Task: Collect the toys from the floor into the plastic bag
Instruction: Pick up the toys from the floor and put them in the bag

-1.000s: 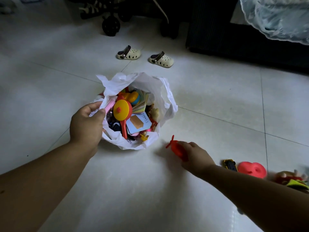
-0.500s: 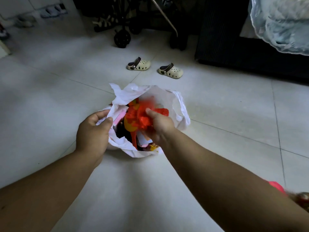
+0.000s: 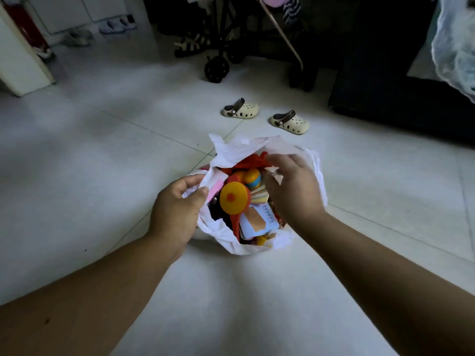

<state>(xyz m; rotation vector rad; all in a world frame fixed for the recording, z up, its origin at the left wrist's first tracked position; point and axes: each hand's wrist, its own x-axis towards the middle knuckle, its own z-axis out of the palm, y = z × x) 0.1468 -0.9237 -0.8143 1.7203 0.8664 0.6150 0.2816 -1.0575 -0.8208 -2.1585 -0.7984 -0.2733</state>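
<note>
many bright toys (image 3: 234, 199) fill the crumpled white plastic bag (image 3: 232, 151).

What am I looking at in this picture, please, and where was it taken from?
There is no machine here. A person wears one wide-angle camera on the head, looking forward and down, so you see their own two forearms and hands. A white plastic bag stands on the tiled floor, full of toys. Among them are a yellow disc-shaped toy and a red plastic toy at the far side. The left hand grips the bag's near rim to hold it open. The right hand hovers over the bag's mouth with fingers loosely spread and seems to hold nothing. Beyond the bag lie two small cream clogs, apart from each other. Further back stands a dark stroller.
</note>
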